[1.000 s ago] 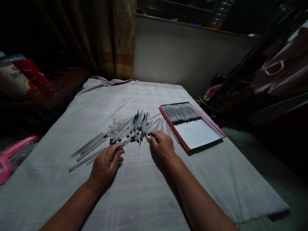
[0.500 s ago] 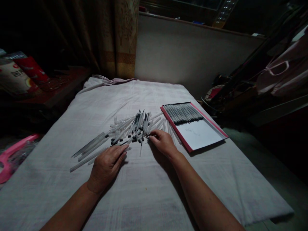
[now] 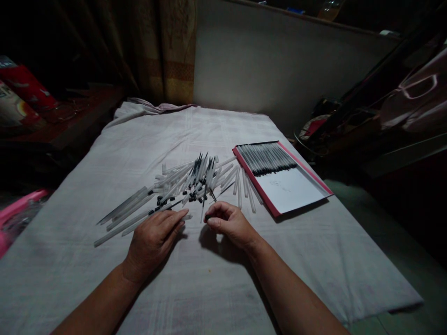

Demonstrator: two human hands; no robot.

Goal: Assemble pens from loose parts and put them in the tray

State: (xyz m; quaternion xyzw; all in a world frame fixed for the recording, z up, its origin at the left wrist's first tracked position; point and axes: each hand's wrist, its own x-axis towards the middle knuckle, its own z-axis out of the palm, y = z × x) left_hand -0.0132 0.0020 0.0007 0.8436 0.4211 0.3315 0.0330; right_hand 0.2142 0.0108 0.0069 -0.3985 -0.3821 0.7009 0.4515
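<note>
My left hand (image 3: pixel 152 238) is closed around a translucent pen tube (image 3: pixel 189 217), whose end sticks out past the fingertips. My right hand (image 3: pixel 227 224) pinches a small black plug (image 3: pixel 207 217) between thumb and forefinger, a short gap from the tube's end. Just beyond both hands lies a loose pile of clear pen tubes (image 3: pixel 178 179), with dark-tipped refills (image 3: pixel 199 167) on top. Small black plugs (image 3: pixel 192 196) are scattered along the near side of the pile. Several longer tubes (image 3: pixel 122 224) lie to the left of it.
A shallow red-edged box (image 3: pixel 289 193) at the right holds a row of pens with black ends (image 3: pixel 267 158). A white checked cloth (image 3: pixel 209 298) covers the table. A pink basket-like item (image 3: pixel 21 207) stands at the left, below a dark side table (image 3: pixel 70 128).
My right hand has drawn back from the pile toward me, bringing a small black plug in its pinch. My left hand keeps its hold on the tube. The view has tilted slightly downward.
</note>
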